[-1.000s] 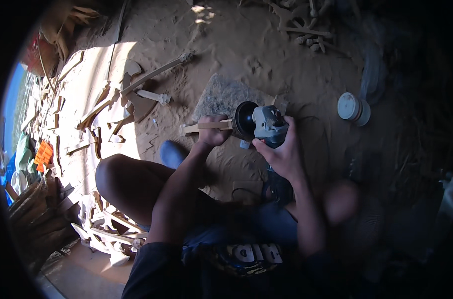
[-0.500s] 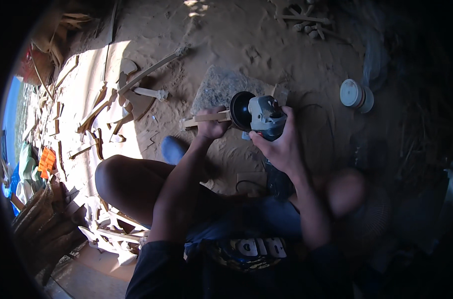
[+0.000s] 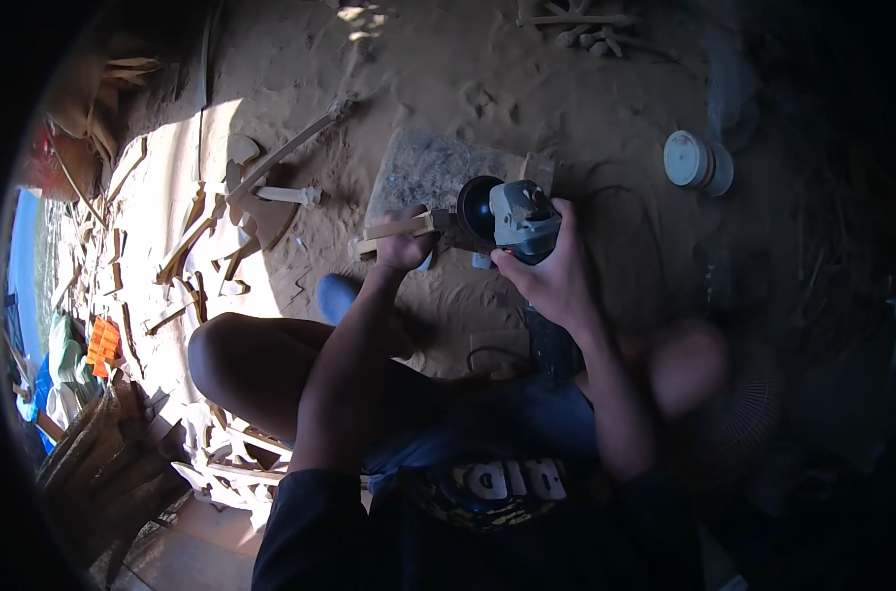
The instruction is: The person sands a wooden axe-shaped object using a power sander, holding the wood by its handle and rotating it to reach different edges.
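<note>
My left hand [image 3: 401,252] is closed around a pale wooden piece [image 3: 397,229] with a blocky end. That end points toward the round black disc [image 3: 479,208] of an angle grinder, with a small gap showing between them. My right hand [image 3: 560,280] grips the grey-and-dark grinder [image 3: 523,219], thumb near its red spot. The grinder's body hides part of those fingers. Beneath both hands lies a dusty, speckled flat slab [image 3: 418,163] on the sandy ground. Whether the disc spins cannot be made out.
Several cut wooden pieces [image 3: 290,195] lie in sunlight on the left, one long stick [image 3: 295,148] among them. More sticks [image 3: 581,20] rest at the far side. A white tub [image 3: 686,159] stands to the right. My bent legs [image 3: 261,369] flank the work.
My left hand has tilted the wooden piece and drawn it slightly away from the disc. The grinder stays nearly in place; the whole view has shifted a little.
</note>
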A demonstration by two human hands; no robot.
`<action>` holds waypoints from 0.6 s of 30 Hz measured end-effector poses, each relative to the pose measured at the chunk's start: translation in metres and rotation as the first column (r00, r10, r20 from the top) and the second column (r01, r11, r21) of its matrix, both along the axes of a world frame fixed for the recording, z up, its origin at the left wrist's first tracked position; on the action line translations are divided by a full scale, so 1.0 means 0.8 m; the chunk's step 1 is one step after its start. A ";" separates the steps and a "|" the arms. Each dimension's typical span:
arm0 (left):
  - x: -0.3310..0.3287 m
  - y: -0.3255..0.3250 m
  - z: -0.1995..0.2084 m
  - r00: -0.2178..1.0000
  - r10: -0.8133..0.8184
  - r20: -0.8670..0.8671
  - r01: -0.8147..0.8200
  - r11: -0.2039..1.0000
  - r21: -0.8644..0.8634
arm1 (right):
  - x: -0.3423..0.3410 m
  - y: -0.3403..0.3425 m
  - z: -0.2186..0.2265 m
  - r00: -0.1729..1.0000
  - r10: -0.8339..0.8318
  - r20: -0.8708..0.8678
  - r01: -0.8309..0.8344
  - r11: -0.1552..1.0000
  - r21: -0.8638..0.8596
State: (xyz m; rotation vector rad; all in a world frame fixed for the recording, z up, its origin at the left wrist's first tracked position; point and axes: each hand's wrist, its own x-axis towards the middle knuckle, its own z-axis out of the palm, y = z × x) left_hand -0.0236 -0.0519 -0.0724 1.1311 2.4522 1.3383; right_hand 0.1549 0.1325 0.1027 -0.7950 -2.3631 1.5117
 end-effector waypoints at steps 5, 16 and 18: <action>-0.015 -0.013 0.021 0.994 -0.089 0.059 0.091 0.995 -0.033 | 0.020 0.037 0.054 0.994 -0.090 -0.062 0.058 0.918 -0.392; -0.025 0.040 0.221 0.981 -0.136 -0.136 0.031 0.810 -0.585 | 0.055 0.108 0.087 0.917 -0.285 -0.278 0.241 0.954 -0.180; -0.016 0.036 0.231 0.987 -0.113 -0.113 0.007 0.738 -0.674 | 0.050 0.085 0.079 0.951 -0.179 -0.252 0.192 0.981 0.030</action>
